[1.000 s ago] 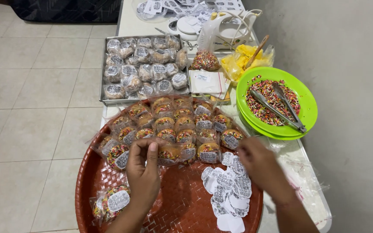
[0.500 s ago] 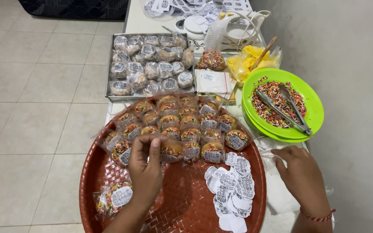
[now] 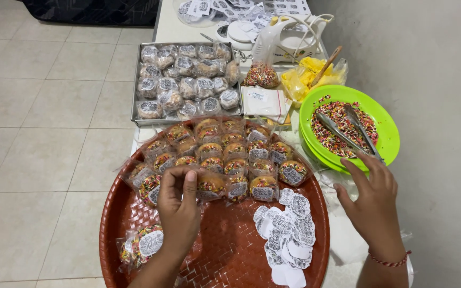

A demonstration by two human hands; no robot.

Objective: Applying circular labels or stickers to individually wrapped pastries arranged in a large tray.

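Here, left hand point(image 3: 180, 210) touching wrapped cookies point(image 3: 209, 184), right hand point(image 3: 372, 205) beside sticker pile point(image 3: 286, 234).

My left hand point(image 3: 180, 205) reaches forward from the bottom of the view, back of the hand up, fingers curled in and the thumb pressed against the fingertips in a pinch. My right hand point(image 3: 372, 205) is out to the side, well apart from it, palm down, fingers spread and slightly bent, gripping nothing (a red cord sits around that wrist). Both forearms are bare.
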